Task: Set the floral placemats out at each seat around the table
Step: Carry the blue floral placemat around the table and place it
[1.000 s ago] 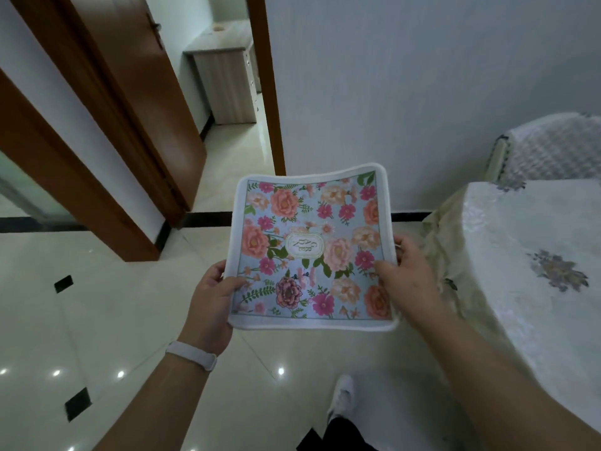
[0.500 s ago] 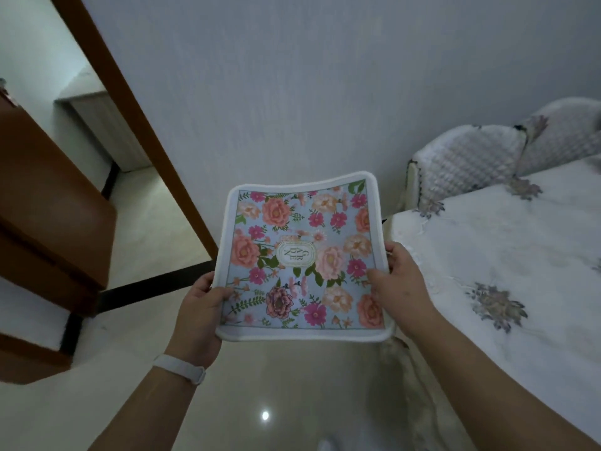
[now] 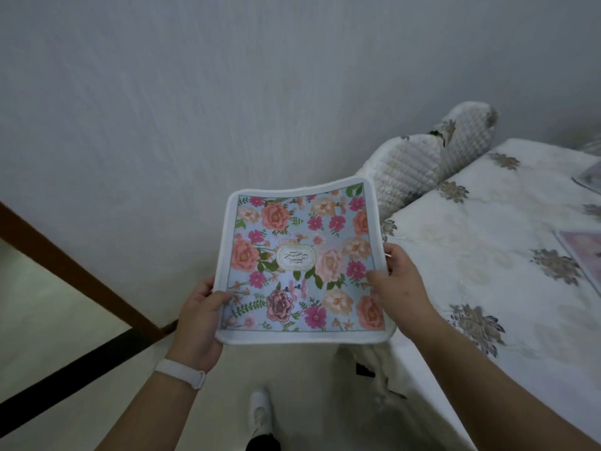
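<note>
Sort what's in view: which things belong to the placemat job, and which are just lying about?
Job: floral placemat, gripped by left hand and right hand; cloth-covered table; covered chairs beside it.
Not the job: white wristband; white shoe; brown door frame.

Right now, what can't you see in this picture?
Head view:
- Fingers of left hand and right hand: hidden under the floral placemat.
- The table: far side cut off by right edge.
- A pinkish flat thing on it: cut there too.
- Seats of the chairs: hidden behind the table.
</note>
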Demonstrator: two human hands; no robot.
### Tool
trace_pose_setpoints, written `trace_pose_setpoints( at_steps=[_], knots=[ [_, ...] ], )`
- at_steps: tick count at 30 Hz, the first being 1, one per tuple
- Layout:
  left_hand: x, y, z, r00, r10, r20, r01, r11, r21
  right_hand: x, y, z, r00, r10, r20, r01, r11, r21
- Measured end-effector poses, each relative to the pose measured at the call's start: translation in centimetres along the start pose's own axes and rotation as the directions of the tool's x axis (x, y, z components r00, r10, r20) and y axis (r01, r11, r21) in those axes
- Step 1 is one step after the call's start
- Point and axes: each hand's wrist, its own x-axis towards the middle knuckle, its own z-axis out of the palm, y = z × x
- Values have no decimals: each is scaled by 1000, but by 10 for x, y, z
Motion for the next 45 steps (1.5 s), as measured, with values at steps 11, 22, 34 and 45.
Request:
trace_pose_setpoints(
  at_steps=[11, 22, 34, 45],
  knots=[
    [181, 95, 11, 962, -64, 266, 54, 997, 46, 112, -52, 82, 970, 30, -240, -50, 996, -79],
    [266, 107, 99, 872, -181, 455, 125, 981, 150, 177, -49, 63, 888, 84, -452, -178, 969, -170],
    [336, 99, 249, 784, -268, 559, 124, 952, 282, 283, -9, -19, 803, 164, -573, -253, 965, -77],
    [355, 75, 424, 633, -314, 708, -70, 887, 456, 322, 14, -135, 661, 244, -709, -393, 918, -51]
  ],
)
